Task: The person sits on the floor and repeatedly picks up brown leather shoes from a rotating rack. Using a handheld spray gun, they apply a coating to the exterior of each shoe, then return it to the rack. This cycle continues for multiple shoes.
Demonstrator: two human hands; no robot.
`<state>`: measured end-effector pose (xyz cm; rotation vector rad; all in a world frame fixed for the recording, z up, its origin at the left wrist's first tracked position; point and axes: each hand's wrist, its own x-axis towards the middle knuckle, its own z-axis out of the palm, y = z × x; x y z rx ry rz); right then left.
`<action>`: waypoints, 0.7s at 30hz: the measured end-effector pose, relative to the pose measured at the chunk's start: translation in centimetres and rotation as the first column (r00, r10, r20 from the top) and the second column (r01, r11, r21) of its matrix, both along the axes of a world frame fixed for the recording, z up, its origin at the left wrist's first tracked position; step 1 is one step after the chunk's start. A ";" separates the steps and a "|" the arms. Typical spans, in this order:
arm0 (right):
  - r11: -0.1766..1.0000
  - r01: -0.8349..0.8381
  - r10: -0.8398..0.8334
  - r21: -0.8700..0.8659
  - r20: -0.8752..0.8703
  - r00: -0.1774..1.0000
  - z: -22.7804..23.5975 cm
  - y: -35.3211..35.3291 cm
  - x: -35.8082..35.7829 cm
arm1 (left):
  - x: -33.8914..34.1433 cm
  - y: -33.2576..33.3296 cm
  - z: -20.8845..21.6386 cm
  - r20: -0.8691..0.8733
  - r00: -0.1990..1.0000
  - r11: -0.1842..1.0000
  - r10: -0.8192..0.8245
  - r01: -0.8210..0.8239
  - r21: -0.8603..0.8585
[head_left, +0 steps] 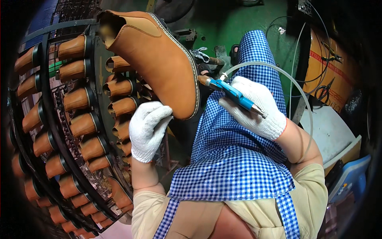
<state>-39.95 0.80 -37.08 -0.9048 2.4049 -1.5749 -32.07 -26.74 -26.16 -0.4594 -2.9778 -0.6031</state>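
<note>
A tan ankle boot [163, 67] with an elastic side panel and pale stitching along its dark sole edge hangs toe-down in front of me. White-gloved, my left hand [148, 129] is closed, its fingertips pinched together against the toe; whatever lies between them is hidden. My right hand [258, 103], gloved too, is wrapped round a blue hand tool [234, 95] with a clear hose joined to it. The tool's brown tip is at the stitched sole edge; whether it touches cannot be told. What holds up the boot is not visible.
Dark metal racks [47, 95] with rows of similar tan boots [75, 97] fill the left. A clear hose [296, 79] arcs over my right forearm. At right are an orange-brown box [318, 71], black scissors [324, 91] and a pale board [328, 127]. My checked apron [238, 159] covers my lap.
</note>
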 end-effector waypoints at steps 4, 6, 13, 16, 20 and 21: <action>0.999 -0.025 0.026 0.029 -0.021 0.999 0.6 1.7 -0.3 | -3.8 1.1 1.6 -0.032 0.967 0.932 -0.251 0.233 -0.279; 0.992 -0.091 0.090 0.088 0.006 0.996 0.9 2.7 -0.4 | -5.3 1.8 1.8 -0.044 0.942 0.876 -0.334 0.293 -0.384; 0.998 -0.065 0.064 -0.021 -0.053 0.997 0.8 4.7 0.1 | -8.9 3.0 2.1 0.116 0.922 0.857 -0.369 0.386 -0.341; 0.999 -0.035 0.032 -0.039 -0.075 0.997 0.8 5.1 0.3 | -9.5 3.2 1.8 0.085 0.934 0.870 -0.347 0.354 -0.342; 0.996 0.023 -0.034 -0.091 -0.115 0.993 0.9 5.2 0.4 | -9.9 3.7 1.4 0.027 0.956 0.900 -0.293 0.285 -0.329; 0.994 0.037 -0.048 -0.103 -0.109 0.993 0.9 5.2 0.4 | -10.0 3.9 1.3 0.018 0.962 0.906 -0.274 0.264 -0.331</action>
